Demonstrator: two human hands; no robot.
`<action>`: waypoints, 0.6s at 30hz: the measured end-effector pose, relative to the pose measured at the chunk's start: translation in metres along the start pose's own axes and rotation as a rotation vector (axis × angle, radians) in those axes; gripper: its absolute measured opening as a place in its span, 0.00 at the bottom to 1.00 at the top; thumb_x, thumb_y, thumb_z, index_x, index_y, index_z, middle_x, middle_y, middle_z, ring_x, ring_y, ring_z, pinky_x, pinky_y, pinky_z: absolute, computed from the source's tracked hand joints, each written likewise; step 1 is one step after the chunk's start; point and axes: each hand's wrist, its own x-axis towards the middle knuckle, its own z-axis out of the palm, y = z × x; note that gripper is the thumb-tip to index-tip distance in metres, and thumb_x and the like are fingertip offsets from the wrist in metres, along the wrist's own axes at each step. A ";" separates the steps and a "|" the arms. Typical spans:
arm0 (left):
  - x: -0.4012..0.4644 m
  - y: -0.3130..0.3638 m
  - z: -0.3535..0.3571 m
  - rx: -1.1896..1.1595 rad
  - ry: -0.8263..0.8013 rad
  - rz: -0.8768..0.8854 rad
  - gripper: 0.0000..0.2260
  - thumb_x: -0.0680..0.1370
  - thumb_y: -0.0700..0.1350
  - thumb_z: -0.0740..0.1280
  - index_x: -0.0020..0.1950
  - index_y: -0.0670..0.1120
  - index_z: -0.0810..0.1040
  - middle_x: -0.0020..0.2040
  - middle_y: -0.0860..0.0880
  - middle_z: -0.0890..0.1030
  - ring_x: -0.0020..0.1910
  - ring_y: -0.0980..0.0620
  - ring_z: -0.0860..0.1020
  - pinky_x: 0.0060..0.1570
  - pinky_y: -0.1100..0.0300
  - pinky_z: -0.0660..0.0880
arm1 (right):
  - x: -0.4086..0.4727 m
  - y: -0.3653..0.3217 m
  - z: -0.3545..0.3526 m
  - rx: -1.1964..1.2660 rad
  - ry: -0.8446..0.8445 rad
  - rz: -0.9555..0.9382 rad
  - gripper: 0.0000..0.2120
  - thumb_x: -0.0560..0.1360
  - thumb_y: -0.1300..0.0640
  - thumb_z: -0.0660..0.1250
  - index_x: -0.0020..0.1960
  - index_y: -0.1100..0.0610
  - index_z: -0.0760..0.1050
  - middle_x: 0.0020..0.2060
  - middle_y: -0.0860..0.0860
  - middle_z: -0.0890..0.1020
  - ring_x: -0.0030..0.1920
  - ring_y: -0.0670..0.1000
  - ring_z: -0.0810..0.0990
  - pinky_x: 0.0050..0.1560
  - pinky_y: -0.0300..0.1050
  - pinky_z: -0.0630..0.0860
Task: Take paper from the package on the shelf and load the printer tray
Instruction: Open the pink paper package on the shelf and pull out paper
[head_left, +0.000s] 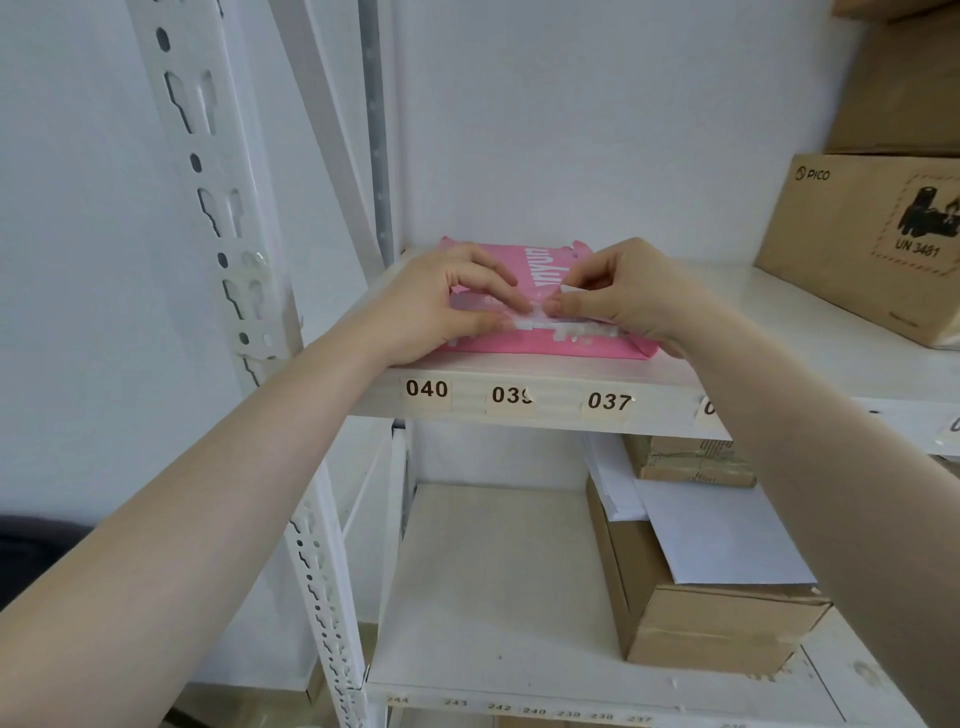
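Note:
A pink paper package (545, 345) with white lettering lies flat near the front edge of a white shelf (519, 376), its wrapper torn along the near side. White paper edges (561, 327) show through the tear. My left hand (441, 306) presses on the package's left part, with its fingertips at the tear. My right hand (623, 296) pinches a flap of the wrapper or paper at the tear between thumb and fingers. No printer is in view.
A brown PICO carton (872, 239) stands on the same shelf to the right, with another carton (904, 78) above it. On the lower shelf (493, 597) sit cardboard boxes (717, 618) with loose white sheets (722, 535) on top. A perforated white upright (234, 270) rises at the left.

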 end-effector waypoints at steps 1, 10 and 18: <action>0.001 0.000 0.001 0.034 -0.007 -0.010 0.08 0.68 0.59 0.71 0.47 0.67 0.82 0.54 0.63 0.78 0.56 0.59 0.76 0.55 0.53 0.76 | 0.000 0.000 -0.001 -0.006 -0.015 0.003 0.24 0.57 0.43 0.78 0.40 0.61 0.80 0.32 0.56 0.74 0.34 0.52 0.69 0.39 0.48 0.64; 0.002 0.003 0.006 -0.022 0.022 -0.028 0.07 0.65 0.55 0.76 0.41 0.58 0.85 0.52 0.64 0.79 0.55 0.67 0.74 0.54 0.65 0.69 | 0.004 0.005 -0.007 0.016 -0.008 0.061 0.14 0.62 0.54 0.80 0.40 0.61 0.82 0.32 0.54 0.78 0.31 0.44 0.73 0.29 0.32 0.68; -0.003 0.015 -0.001 -0.036 -0.216 -0.063 0.05 0.71 0.51 0.73 0.45 0.54 0.86 0.59 0.46 0.76 0.56 0.55 0.73 0.60 0.64 0.67 | -0.003 0.003 -0.013 -0.052 -0.144 0.006 0.12 0.59 0.55 0.81 0.40 0.54 0.82 0.32 0.46 0.79 0.34 0.43 0.74 0.33 0.30 0.69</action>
